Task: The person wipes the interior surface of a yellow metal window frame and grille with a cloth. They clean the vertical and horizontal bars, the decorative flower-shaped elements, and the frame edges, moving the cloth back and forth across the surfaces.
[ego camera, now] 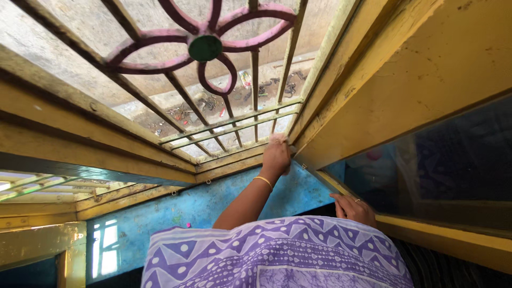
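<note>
Two hands at a yellow window frame, one wiping its corner.
Left-hand fingers [278, 143] hold a pale cloth [279, 138] against the frame [234, 160] beside the grille [205, 48]; right hand [353, 208] rests flat, fingers loosely spread, on the open shutter [442, 234]. Likely next: wiping along the rail.

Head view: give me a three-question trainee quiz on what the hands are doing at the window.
1. True or false: the left hand is raised to the yellow window frame.
2. Where does the right hand rest?
A) on the grille flower
B) on the open shutter's lower edge
C) on the blue wall
3. Fill in: the left wrist wears a gold ____.

Key: 1 true. 2 B, on the shutter. 3 bangle.
</note>
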